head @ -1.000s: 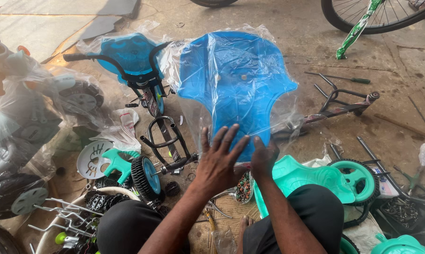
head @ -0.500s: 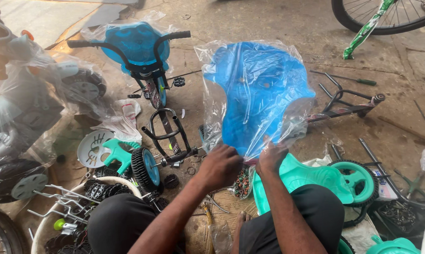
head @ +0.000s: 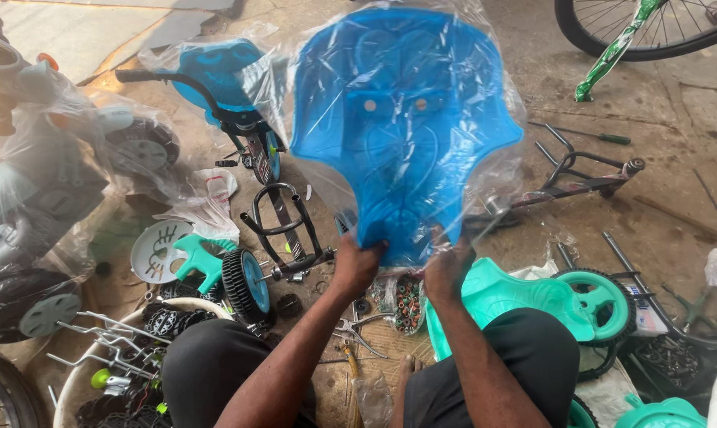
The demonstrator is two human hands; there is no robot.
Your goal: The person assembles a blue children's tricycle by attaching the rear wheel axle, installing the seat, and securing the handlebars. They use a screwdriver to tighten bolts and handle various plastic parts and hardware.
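Up front, a big blue plastic seat shell (head: 406, 119) wrapped in clear plastic film (head: 485, 71) fills the middle of the view, held upright above the dirt floor (head: 660, 198). Everything else sits around that shell. Left of it stands a wrapped blue tricycle front (head: 216, 79) with black handlebars, and farther left a grey ride-on toy (head: 33, 182) under more film. Up and to the right of the shell, a bicycle wheel (head: 652, 28) shows at the top edge. Right of the shell lies a black metal frame (head: 580, 170) on the ground. Below and right of it rests a teal plastic seat (head: 517, 297) just beside a teal wheel (head: 600, 297). Below and left, a black tyre with a blue hub (head: 246, 284) stands on edge near a white bucket of parts (head: 97, 372). At the shell's bottom edge, the left hand (head: 357, 265) is curled tight around the narrow lower end, fingers closed on plastic and film. The right hand (head: 447, 265) grips the same edge just beside it, closed too. Pliers (head: 350, 329) lie under the hands.
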